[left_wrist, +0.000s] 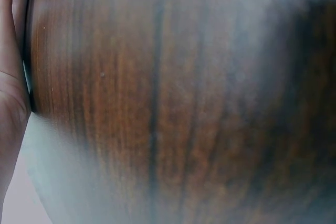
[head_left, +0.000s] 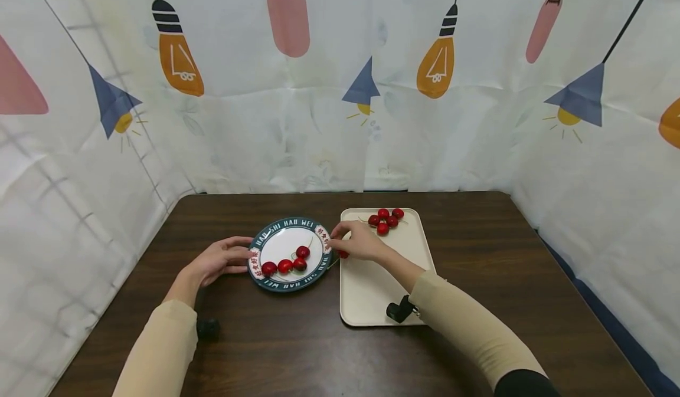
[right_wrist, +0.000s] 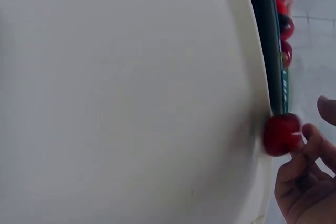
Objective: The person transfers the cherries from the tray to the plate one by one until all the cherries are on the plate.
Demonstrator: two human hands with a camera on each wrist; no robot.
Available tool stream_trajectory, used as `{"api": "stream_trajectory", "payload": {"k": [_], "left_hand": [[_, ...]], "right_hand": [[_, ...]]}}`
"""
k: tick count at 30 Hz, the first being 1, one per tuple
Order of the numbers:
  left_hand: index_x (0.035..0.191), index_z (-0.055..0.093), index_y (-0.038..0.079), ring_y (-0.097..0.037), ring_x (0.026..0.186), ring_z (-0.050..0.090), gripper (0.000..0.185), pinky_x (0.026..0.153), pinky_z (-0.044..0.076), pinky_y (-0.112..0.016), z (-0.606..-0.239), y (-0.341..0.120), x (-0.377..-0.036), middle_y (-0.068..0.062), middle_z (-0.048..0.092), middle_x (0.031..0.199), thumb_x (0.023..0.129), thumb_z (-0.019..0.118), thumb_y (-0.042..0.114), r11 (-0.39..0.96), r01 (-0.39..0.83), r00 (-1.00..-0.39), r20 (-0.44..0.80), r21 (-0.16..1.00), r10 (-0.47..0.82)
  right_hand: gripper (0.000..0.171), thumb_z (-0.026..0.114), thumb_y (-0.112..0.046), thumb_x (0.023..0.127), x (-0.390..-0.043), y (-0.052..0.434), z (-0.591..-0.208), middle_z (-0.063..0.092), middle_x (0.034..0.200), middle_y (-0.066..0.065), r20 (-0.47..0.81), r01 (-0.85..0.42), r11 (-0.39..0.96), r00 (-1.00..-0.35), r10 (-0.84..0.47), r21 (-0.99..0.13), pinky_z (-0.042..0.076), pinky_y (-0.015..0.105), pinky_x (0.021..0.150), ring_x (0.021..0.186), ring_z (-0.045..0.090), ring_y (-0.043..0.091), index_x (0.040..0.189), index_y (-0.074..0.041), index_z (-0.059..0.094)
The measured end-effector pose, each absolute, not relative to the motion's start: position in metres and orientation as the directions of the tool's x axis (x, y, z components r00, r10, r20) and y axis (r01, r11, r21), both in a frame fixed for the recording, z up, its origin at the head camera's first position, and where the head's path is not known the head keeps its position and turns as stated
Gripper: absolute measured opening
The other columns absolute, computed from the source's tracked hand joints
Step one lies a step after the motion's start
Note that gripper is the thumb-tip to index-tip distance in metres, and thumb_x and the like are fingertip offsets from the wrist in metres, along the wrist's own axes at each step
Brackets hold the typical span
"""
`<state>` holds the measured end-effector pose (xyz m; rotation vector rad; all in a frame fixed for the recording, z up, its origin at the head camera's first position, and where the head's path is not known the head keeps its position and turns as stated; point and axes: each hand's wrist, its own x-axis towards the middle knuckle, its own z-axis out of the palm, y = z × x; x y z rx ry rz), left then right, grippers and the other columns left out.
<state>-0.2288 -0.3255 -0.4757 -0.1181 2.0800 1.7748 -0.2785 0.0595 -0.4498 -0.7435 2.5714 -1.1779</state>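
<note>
A cherry is pinched in the right hand at the tray's left edge, just beside the plate rim. The plate's left rim is touched by the left hand, fingers relaxed. 4 cherries lie on the plate, 5 at the tray's far end. Bare table lies right of the tray.

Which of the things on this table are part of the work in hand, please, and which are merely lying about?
In use:
plate, steadied by left hand
cherry held by right hand
tray
cherries on plate
cherries on tray

Lying about:
patterned curtain
</note>
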Motion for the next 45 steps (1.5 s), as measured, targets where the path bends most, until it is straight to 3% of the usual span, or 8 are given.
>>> {"api": "stream_trajectory", "payload": {"k": [4,8,20,29,45], "left_hand": [[0.158,0.033,0.004,-0.024,0.113,0.064,0.069,0.094,0.057,-0.038,-0.475,-0.325,-0.229,-0.025,0.042,0.149,0.102,0.068,0.024,0.195,-0.314,-0.918,-0.349,0.929,0.189],[0.157,0.034,0.003,-0.024,0.113,0.064,0.069,0.095,0.056,-0.039,-0.474,-0.325,-0.230,-0.025,0.042,0.149,0.102,0.068,0.024,0.197,-0.306,-0.918,-0.344,0.931,0.199],[0.156,0.036,0.000,-0.024,0.109,0.067,0.063,0.094,0.057,-0.040,-0.477,-0.328,-0.229,-0.024,0.050,0.141,0.103,0.065,0.021,0.183,-0.289,-0.922,-0.324,0.940,0.211],[0.156,0.036,0.000,-0.026,0.109,0.066,0.064,0.094,0.057,-0.040,-0.474,-0.327,-0.230,-0.024,0.050,0.141,0.103,0.066,0.020,0.183,-0.289,-0.922,-0.325,0.940,0.209],[0.156,0.036,0.002,-0.026,0.111,0.065,0.065,0.095,0.057,-0.040,-0.478,-0.328,-0.229,-0.024,0.049,0.143,0.103,0.066,0.023,0.196,-0.300,-0.919,-0.338,0.934,0.202]], "right_hand": [[0.018,0.070,-0.020,0.097,-0.283,0.075,-0.449,0.068,0.104,0.001,0.017,-0.394,0.548,-0.822,-0.569,-0.738,0.055,0.029,0.080,0.095,0.061,0.018,0.111,-0.009,0.072],[0.022,0.068,-0.013,0.092,-0.285,0.092,-0.449,0.068,0.106,0.003,-0.020,-0.399,0.549,-0.796,-0.605,-0.734,0.055,0.032,0.079,0.090,0.061,0.020,0.113,-0.007,0.071],[0.026,0.082,-0.009,0.084,-0.283,0.092,-0.458,0.068,0.098,0.001,-0.038,-0.426,0.535,-0.756,-0.653,-0.729,0.052,0.031,0.083,0.093,0.059,0.018,0.107,-0.005,0.070],[0.025,0.082,-0.016,0.086,-0.288,0.096,-0.441,0.067,0.099,-0.001,-0.052,-0.350,0.601,-0.834,-0.549,-0.719,0.053,0.036,0.084,0.097,0.061,0.022,0.107,-0.012,0.070],[0.028,0.083,-0.019,0.087,-0.296,0.092,-0.434,0.068,0.106,0.003,0.023,-0.324,0.566,-0.881,-0.472,-0.758,0.056,0.032,0.079,0.100,0.060,0.024,0.111,-0.010,0.071]]}}
